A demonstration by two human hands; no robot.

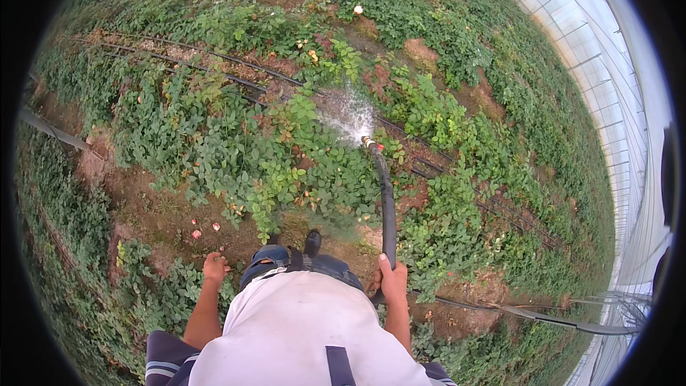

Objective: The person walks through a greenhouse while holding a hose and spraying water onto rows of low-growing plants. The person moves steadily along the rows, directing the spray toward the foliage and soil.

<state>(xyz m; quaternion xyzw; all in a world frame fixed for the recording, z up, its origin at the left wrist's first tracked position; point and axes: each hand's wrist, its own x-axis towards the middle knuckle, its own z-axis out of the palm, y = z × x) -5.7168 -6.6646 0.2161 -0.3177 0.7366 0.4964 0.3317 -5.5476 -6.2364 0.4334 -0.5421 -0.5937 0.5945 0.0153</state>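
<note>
My right hand (pixel 393 277) is wrapped around a thick black rubber hose (pixel 387 198), its thumb lying along the top. From my fist the hose reaches forward over leafy rose bushes (pixel 327 177). A brass-coloured end fitting (pixel 368 141) with a bit of red beside it tips the hose. Water (pixel 351 115) fans out of it in a white spray onto the foliage and the bed beyond. Held away from my left side, my left hand (pixel 215 267) carries nothing, its fingers loosely bent above bare soil.
Black irrigation tubes (pixel 236 79) run along the planted bed. A grey pole (pixel 59 132) slants in at the left. Fallen pink petals (pixel 196 234) dot the soil path (pixel 161 220). Another black hose (pixel 471 304) lies at the right, near the greenhouse's plastic sheeting (pixel 600 91).
</note>
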